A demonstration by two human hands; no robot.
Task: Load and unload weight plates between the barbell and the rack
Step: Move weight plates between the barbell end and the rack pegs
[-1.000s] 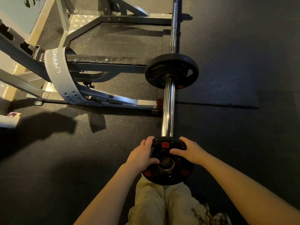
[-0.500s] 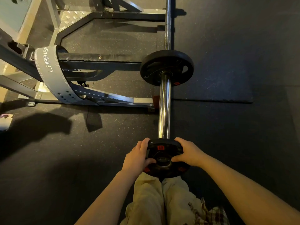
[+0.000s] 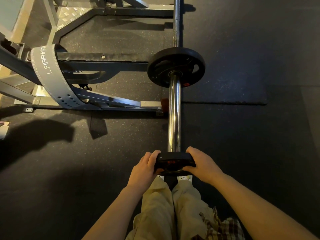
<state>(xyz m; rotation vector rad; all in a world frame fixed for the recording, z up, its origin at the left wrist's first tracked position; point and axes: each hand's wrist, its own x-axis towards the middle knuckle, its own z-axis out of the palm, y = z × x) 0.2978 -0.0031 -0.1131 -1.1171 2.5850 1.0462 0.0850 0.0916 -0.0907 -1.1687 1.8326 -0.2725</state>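
A small black weight plate (image 3: 174, 160) with red labels sits at the near end of the chrome barbell sleeve (image 3: 174, 115). My left hand (image 3: 144, 169) grips its left rim and my right hand (image 3: 203, 166) grips its right rim, fingers curled over the edge. I cannot tell whether the sleeve's tip is inside the plate's hole. Farther along the sleeve a larger black plate (image 3: 175, 67) sits against the collar. The bar (image 3: 176, 21) runs on away from me.
A dark steel rack frame (image 3: 103, 65) stands to the left, with a grey lifting belt (image 3: 50, 75) looped over its arm. Black rubber flooring (image 3: 242, 135) spreads right of the bar. My legs and white shoes are right below the plate.
The small plate has tipped from facing me to nearly edge-on and moved forward toward the sleeve's end, both hands still holding its rim.
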